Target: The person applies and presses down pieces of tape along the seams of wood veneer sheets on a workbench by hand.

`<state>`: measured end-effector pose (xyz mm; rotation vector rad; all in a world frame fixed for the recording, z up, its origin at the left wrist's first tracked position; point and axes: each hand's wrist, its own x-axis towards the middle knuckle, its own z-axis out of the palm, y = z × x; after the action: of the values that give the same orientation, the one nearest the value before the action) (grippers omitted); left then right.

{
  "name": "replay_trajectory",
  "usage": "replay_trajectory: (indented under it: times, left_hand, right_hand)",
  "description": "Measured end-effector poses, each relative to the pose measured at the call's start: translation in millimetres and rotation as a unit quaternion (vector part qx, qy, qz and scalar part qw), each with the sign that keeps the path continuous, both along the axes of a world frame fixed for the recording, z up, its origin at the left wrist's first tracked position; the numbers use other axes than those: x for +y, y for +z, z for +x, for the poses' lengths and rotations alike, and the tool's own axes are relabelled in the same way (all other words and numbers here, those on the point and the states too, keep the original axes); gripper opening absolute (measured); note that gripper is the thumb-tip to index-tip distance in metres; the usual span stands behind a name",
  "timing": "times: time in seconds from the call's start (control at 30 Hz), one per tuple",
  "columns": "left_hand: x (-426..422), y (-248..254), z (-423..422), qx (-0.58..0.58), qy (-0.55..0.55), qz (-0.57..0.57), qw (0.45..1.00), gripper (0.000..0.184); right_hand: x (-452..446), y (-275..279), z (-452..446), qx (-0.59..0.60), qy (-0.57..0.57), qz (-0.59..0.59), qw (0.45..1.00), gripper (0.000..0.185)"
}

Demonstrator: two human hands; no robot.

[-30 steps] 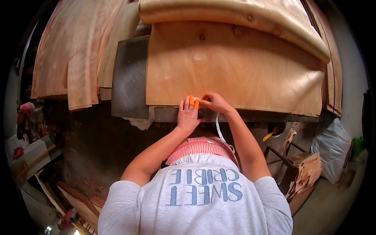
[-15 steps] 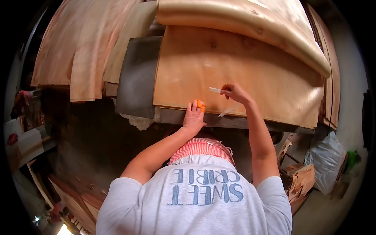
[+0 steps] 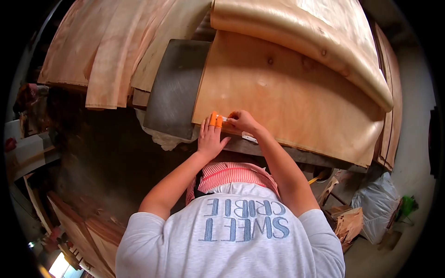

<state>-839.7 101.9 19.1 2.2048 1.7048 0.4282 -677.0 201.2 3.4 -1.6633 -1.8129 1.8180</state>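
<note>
A wide sheet of wood veneer lies in front of me, its far part curled into a roll. My left hand rests flat at the sheet's near left edge, fingers stretched out, with orange finger covers on two of them. Just right of those fingertips, my right hand pinches a narrow strip of white tape against the veneer. It also wears orange on its fingers. A white length of tape hangs below the right hand at the near edge.
A dark grey board lies left of the sheet. Stacked veneer pieces stand farther left. At the right are a silvery plastic bag and broken veneer scraps on the floor.
My right hand has moved left and down with the white tape, from above the sheet to beside my left fingertips. The view has shifted, so the veneer appears farther right.
</note>
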Motion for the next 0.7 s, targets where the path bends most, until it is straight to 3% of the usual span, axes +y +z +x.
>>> replay_trajectory:
  times: [0.1, 0.13, 0.23, 0.4, 0.6, 0.7]
  left_hand:
    - [7, -2, 7, 0.074, -0.006, -0.055, 0.996, 0.084]
    - [8, -4, 8, 0.094, -0.006, -0.073, 0.993, 0.087]
    - [6, -2, 9, 0.122, -0.003, -0.102, 0.987, 0.091]
    - [11, 3, 12, 0.145, -0.001, -0.096, 0.985, 0.092]
    - [10, -1, 7, 0.154, -0.021, -0.090, 0.984, 0.087]
    - [11, 3, 6, 0.168, -0.037, -0.089, 0.981, 0.085]
  right_hand:
    - [-5, 13, 0, -0.027, 0.024, 0.031, 0.999, 0.022]
    - [-4, 17, 0, -0.086, 0.070, 0.083, 0.990, 0.021]
    - [-3, 35, -7, -0.252, 0.176, 0.208, 0.929, 0.018]
    - [14, 17, -11, -0.333, 0.234, 0.264, 0.874, 0.013]
    - [10, 0, 10, -0.334, 0.151, 0.303, 0.879, 0.013]
    - [15, 33, 58, -0.250, 0.036, 0.264, 0.931, 0.015]
